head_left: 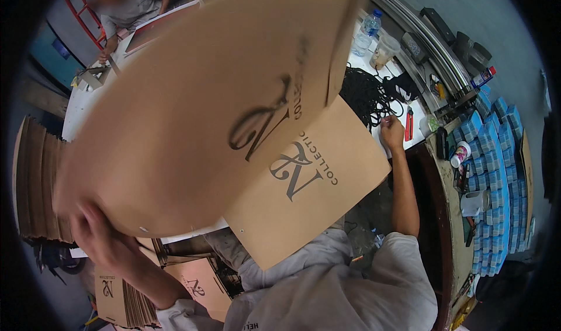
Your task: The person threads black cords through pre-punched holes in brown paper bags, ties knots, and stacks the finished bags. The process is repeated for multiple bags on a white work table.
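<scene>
A large brown paper bag (175, 109) with dark print is raised across the left and middle of the view, blurred by motion. My left hand (96, 234) grips its lower left edge. Below it, a second brown paper bag (310, 196) with the same print lies flat over the table's near edge and my lap. A small hole shows near its left corner. Beyond that bag's right side, my right hand (392, 133) is closed at the edge of a tangle of black cords (365, 91). Whatever its fingers hold is too small to tell.
A red cutter (409, 125) lies beside my right hand. Behind the cords stand a water bottle (367, 32) and a plastic cup (384, 50). Blue packets (491, 179) are stacked at right, brown bags (38, 179) at left. Another person (137, 7) sits across the table.
</scene>
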Motion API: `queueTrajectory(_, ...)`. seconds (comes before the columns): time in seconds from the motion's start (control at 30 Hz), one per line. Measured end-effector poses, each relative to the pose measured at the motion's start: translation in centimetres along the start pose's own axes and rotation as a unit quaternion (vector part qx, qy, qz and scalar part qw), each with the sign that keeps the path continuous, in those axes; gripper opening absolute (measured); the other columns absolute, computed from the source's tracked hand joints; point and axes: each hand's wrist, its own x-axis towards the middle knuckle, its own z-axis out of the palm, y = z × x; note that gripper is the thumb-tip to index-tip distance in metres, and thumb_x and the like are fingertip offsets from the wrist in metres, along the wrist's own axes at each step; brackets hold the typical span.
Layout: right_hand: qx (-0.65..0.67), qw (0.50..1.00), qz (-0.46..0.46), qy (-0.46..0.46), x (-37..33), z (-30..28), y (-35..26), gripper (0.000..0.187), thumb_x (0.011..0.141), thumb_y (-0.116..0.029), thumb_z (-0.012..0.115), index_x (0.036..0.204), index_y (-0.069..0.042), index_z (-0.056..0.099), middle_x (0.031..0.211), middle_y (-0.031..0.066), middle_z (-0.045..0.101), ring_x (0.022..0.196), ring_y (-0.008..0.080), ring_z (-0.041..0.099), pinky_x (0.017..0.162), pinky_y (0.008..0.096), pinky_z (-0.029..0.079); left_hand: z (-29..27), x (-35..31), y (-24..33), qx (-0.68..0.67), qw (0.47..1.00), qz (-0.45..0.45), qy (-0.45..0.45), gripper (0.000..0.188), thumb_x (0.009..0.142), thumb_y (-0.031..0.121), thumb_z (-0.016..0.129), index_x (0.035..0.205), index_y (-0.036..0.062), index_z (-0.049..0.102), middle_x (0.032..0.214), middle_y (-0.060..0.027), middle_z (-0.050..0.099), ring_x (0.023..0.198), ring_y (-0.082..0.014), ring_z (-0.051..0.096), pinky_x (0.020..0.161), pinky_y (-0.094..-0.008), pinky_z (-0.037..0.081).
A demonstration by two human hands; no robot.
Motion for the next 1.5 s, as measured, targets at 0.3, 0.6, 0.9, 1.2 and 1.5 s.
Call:
queueTrajectory(0.3,-0.022,0.998,0.039,-0.042,2.1,1.1,0.6,0.030,0.080,-0.021,0.081,0.098,0.001,0.074,0.092,0.0245,0.073,0.087,0.0357,0.073,0.074,0.0436,0.055,1.5,-3.3,-14.2,-0.084,0.926,-0.364,-0.055,0.032,0.102,0.021,0.065,0.122,-0.0045,0.065,0.109,-0.0122,0.073,0.096,-0.0150,0.069,0.087,-0.0301,0.056)
queueTrajectory(0.6,0.081,0.956,-0.281,0.020,-0.8,-3.8,-5.0,0.021,0.102,-0.015,0.062,0.088,0.001,0.057,0.115,0.0170,0.067,0.109,0.0310,0.061,0.098,0.0416,0.044,-1.9,-12.1,-16.9,0.271,0.946,-0.176,-0.029,0.051,0.092,0.016,0.078,0.134,-0.0028,0.055,0.094,-0.0066,0.069,0.085,-0.0124,0.063,0.073,-0.0272,0.052)
queueTrajectory(0.9,0.243,0.806,-0.321,-0.434,-18.4,-0.4,-29.2,0.012,0.095,0.000,0.064,0.107,0.000,0.063,0.093,0.0161,0.069,0.082,0.0311,0.068,0.078,0.0351,0.055,0.0,-16.4,-15.5,0.074,0.943,-0.324,-0.009,0.044,0.089,0.004,0.079,0.126,-0.0049,0.057,0.089,-0.0068,0.066,0.080,-0.0089,0.064,0.073,-0.0235,0.054)
queueTrajectory(1.2,0.308,0.721,-0.425,-0.452,-25.4,5.2,-33.8,0.007,0.096,-0.002,0.062,0.102,0.000,0.060,0.092,0.0175,0.060,0.081,0.0389,0.063,0.074,0.0463,0.051,-0.2,-16.3,-14.1,-0.081,0.920,-0.380,-0.051,0.033,0.101,0.001,0.061,0.133,-0.0049,0.059,0.104,-0.0084,0.069,0.087,-0.0080,0.066,0.078,-0.0236,0.056)
queueTrajectory(1.5,0.322,0.745,-0.422,-0.403,-27.0,6.9,-33.2,0.008,0.092,0.000,0.067,0.099,0.000,0.063,0.088,0.0149,0.062,0.076,0.0333,0.064,0.068,0.0400,0.051,0.5,-16.4,-14.6,-0.164,0.919,-0.358,-0.035,0.036,0.097,-0.010,0.059,0.133,-0.0062,0.058,0.111,-0.0114,0.071,0.093,-0.0103,0.069,0.081,-0.0240,0.056)
